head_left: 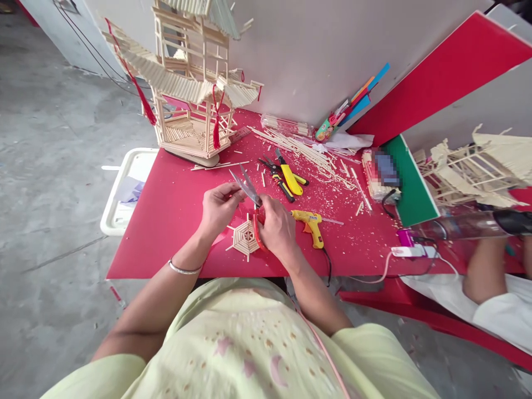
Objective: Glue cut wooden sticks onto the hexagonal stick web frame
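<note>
My right hand (pixel 277 226) grips a pair of scissors (pixel 249 189) with red handles, the blades spread apart and pointing up and left. Fingers pinched, my left hand (pixel 222 208) is beside the blades; anything between its fingertips is too small to make out. Below both hands, a web-shaped hexagonal piece made of thin wooden sticks (pixel 244 238) lies flat on the red table (pixel 166 221), partly covered by the scissors' handle. A yellow glue gun (pixel 311 226) rests just right of my right hand. Beyond it lie a yellow utility knife (pixel 290 174) and black-and-yellow pliers (pixel 279 178).
A stick-built pagoda model (pixel 191 122) with red tassels stands at the back left. Loose wooden sticks (pixel 299 149) and scraps litter the back. Right are a pen cup (pixel 326 130), a green board (pixel 409 180), a power strip (pixel 409 252) and another person's arm (pixel 484 269).
</note>
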The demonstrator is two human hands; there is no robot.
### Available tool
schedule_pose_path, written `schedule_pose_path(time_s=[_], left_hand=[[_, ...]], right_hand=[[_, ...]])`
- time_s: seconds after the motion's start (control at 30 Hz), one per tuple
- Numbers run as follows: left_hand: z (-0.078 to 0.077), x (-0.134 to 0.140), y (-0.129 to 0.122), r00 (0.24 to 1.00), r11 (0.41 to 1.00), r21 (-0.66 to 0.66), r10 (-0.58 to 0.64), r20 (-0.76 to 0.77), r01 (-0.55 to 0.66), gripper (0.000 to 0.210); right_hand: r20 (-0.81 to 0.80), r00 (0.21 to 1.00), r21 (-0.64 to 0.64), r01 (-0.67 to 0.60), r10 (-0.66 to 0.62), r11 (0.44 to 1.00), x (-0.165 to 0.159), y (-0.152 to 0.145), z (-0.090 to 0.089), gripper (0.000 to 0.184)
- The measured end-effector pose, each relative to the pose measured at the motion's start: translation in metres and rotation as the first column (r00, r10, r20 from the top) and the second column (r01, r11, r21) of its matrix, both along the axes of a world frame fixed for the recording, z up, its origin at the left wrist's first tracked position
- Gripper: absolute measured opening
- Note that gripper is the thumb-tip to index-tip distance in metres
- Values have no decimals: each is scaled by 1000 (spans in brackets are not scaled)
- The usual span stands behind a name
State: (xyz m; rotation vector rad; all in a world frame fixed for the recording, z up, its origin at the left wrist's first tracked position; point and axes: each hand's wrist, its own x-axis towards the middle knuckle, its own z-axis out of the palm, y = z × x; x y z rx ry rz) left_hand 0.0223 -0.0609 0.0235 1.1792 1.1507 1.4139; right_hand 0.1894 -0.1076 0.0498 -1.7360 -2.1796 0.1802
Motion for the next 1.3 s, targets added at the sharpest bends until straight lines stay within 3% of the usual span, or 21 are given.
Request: schedule_pose_path(time_s=[0.67, 0.97, 1.3], left_hand=[[-1, 0, -6, 956, 985, 151, 124, -264, -86, 14], [1, 6, -4, 995, 995, -22, 100, -11, -101, 19], [0, 5, -9, 989, 993, 70, 100, -106, -93, 15]], right_hand=[[6, 1000, -101, 21, -21, 995, -8, 2, -3, 36], [-25, 999, -148, 38, -42, 988, -9, 7, -15, 38], [-14, 999, -95, 34, -35, 995, -10, 7, -1, 37]])
